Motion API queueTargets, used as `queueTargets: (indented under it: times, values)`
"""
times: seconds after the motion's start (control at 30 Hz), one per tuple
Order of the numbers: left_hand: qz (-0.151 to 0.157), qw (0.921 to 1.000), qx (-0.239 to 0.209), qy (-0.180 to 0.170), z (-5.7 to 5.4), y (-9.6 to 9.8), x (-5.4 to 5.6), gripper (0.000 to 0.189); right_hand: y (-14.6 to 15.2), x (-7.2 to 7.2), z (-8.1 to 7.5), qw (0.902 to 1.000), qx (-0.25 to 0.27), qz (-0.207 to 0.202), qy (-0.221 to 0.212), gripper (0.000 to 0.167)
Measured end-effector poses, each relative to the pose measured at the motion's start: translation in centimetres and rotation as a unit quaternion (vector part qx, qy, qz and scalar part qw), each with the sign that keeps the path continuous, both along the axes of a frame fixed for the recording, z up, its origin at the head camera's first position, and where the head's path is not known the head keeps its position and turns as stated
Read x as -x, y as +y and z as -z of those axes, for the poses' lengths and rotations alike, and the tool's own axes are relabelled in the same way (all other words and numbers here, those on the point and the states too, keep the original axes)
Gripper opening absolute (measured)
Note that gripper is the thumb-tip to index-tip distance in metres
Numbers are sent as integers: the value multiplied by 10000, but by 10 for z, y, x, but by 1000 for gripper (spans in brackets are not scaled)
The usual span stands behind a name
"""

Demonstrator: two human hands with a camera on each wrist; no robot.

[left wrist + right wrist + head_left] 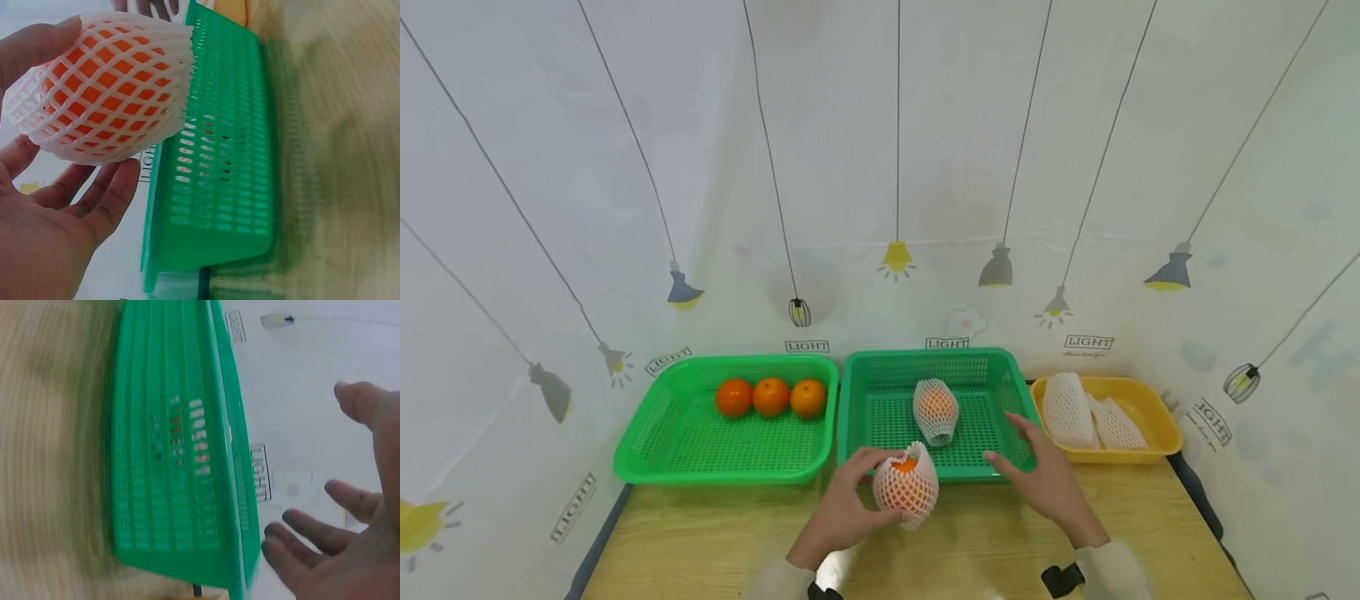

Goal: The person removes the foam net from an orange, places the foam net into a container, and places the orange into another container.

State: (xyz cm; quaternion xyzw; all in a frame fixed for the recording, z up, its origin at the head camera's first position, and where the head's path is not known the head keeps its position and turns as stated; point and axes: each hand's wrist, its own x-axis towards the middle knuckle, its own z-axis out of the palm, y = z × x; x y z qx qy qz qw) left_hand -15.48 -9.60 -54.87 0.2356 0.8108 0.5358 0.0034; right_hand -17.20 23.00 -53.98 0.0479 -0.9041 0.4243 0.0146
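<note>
My left hand (855,504) holds an orange (906,487) wrapped in a white foam net (112,87), in front of the middle green basket (880,360). In the left wrist view the thumb lies on top of the net and the fingers support it from below. My right hand (1047,477) is apart from the fruit, near the basket's front right corner, its fingers spread and holding nothing (337,537). Inside that basket lies another orange in a foam net (936,411).
A lighter green basket (722,477) on the left holds three bare oranges (771,397). At the right, a yellow basket (1157,417) contains white foam nets (1067,410). All stand on a wooden table (985,550) against a lamp-patterned backdrop (850,167).
</note>
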Motion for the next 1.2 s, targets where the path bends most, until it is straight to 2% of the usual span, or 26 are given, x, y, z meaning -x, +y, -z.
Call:
queueTargets:
  times: [0.2, 0.33, 0.47, 0.53, 0.63, 0.73, 0.87, 0.97, 1.1, 1.2]
  values:
    - [112, 9997, 5, -214, 17, 3, -9, 67, -22, -22, 8, 9958, 746, -504, 144, 75]
    - [73, 9997, 134, -183, 25, 4, -14, 68, -35, -35, 17, 9894, 1119, -917, 150, 70]
    - [111, 9991, 209, -361, 35, 5, -18, 68, -48, -49, 29, 9776, 1515, -1448, -204, 68]
    - [136, 9984, 157, -529, 41, 6, -20, 67, -53, -54, 36, 9724, 1638, -1578, -524, 69]
    - [78, 9970, 102, -760, 48, 7, -23, 67, -62, -57, 48, 9688, 1673, -1589, -904, 71]
    - [7, 9961, 63, -878, 56, 8, -26, 68, -69, -57, 61, 9699, 1525, -1559, -1086, 74]
    - [-42, 9956, 131, -924, 67, 9, -29, 66, -79, -58, 76, 9716, 1381, -1655, -971, 77]
    - [-54, 9962, 184, -852, 74, 10, -30, 66, -86, -58, 83, 9733, 1396, -1649, -775, 74]
    - [-65, 9974, 211, -685, 82, 10, -31, 69, -93, -60, 85, 9756, 1500, -1502, -563, 62]
    - [-94, 9973, 206, -701, 84, 9, -32, 72, -96, -62, 84, 9773, 1523, -1389, -488, 58]
